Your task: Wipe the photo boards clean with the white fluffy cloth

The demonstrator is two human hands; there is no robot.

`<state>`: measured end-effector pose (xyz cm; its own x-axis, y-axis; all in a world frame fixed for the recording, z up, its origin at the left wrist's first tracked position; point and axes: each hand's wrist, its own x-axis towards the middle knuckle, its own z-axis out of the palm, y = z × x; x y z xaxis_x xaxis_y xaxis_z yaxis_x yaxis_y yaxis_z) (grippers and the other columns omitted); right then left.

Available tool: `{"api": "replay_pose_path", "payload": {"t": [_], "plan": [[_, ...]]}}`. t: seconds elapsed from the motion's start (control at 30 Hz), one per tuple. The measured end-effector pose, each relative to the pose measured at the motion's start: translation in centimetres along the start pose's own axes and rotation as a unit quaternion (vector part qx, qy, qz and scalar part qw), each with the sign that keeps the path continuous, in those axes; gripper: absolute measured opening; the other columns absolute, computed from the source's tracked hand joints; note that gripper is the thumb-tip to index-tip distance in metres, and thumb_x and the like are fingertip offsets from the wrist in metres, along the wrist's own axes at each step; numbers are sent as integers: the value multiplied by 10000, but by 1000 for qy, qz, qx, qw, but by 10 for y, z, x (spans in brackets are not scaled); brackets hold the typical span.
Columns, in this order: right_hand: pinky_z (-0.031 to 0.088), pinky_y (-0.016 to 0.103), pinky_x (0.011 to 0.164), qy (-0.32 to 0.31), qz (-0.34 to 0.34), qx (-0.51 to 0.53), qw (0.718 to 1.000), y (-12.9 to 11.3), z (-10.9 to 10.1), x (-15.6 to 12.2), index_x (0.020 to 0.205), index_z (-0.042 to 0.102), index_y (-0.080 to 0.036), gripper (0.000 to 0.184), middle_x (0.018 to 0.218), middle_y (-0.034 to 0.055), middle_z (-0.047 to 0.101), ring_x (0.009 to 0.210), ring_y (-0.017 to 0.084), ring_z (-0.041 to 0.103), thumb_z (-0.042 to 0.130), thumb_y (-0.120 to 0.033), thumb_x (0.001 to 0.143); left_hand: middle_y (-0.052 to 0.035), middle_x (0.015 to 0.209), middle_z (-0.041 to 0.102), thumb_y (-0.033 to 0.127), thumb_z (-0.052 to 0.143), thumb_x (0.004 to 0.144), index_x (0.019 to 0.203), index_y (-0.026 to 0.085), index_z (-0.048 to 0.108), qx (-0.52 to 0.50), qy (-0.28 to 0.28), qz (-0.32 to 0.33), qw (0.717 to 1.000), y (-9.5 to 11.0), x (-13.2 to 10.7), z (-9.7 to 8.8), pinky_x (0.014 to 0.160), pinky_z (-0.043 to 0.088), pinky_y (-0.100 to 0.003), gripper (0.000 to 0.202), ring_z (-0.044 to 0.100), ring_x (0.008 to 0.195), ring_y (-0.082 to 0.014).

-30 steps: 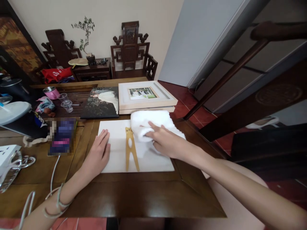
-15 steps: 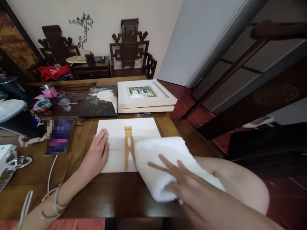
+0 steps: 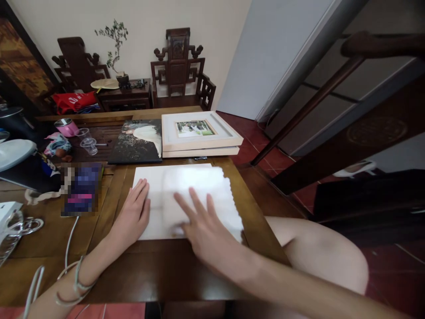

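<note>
Towel (image 3: 195, 178): is laid over much of the white board (image 3: 154, 178); what is beneath is mostly hidden.
Bare strip: is left uncovered at left; how much is finished cannot be judged.
Right hand (image 3: 206, 227): is rested on the towel, fingers spread.
Left hand (image 3: 134, 213): is laid flat at the board's left edge, fingers together.
Tabletop (image 3: 159, 266): framed picture (image 3: 195, 128) is placed far.
Room: carved chair (image 3: 177, 62) is seen beyond.

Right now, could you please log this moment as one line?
left hand: flat on white board | right hand: fingers spread on white cloth | cloth: covering board's right part | picture frames: beyond board
</note>
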<state>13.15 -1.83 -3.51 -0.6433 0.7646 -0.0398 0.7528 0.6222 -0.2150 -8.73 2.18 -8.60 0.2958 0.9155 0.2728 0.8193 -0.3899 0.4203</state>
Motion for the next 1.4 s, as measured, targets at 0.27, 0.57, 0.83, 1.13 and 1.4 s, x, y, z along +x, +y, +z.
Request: {"api": "replay_pose_path", "payload": {"t": [0.27, 0.57, 0.83, 1.13, 1.4], "plan": [[251, 784, 983, 6, -64, 4, 998, -13, 9, -34, 848, 753, -165, 216, 1519, 163, 332, 1352, 525, 220, 541, -131, 868, -163, 1507, 366, 298, 308, 984, 1412, 106, 388, 0, -8, -7, 1000, 1, 0, -2, 1168, 223, -505, 476, 271, 1429, -250], [232, 764, 1008, -23, 29, -74, 997, 11, -13, 49, 1198, 652, -161, 392, 1542, 176, 281, 1377, 525, 142, 552, -84, 826, -129, 1547, 301, 290, 281, 999, 1453, 170, 336, -7, -14, 8, 1000, -2, -2, 0, 1163, 207, -522, 472, 215, 1445, -250], [173, 825, 966, -19, -70, 5, 997, -35, 11, -16, 888, 763, -149, 277, 1540, 176, 270, 1349, 558, 153, 500, -228, 926, -157, 1551, 278, 275, 251, 998, 1434, 111, 351, 9, -41, 0, 999, -1, -1, -1, 1172, 195, -508, 476, 177, 1455, -239], [262, 773, 983, -88, 25, -91, 992, -13, -17, 55, 1262, 622, -156, 460, 1545, 192, 259, 1362, 546, 161, 640, -126, 803, -145, 1547, 294, 261, 249, 994, 1452, 145, 330, -1, -34, 9, 999, -2, -2, -2, 1169, 200, -516, 480, 199, 1449, -248], [182, 797, 988, -45, 2, -79, 996, -22, 5, 27, 1068, 732, -154, 253, 1546, 181, 250, 1367, 544, 105, 555, -188, 892, -174, 1541, 295, 247, 263, 995, 1431, 94, 349, 16, -36, 11, 999, -3, -2, -1, 1173, 200, -493, 470, 196, 1451, -241]]}}
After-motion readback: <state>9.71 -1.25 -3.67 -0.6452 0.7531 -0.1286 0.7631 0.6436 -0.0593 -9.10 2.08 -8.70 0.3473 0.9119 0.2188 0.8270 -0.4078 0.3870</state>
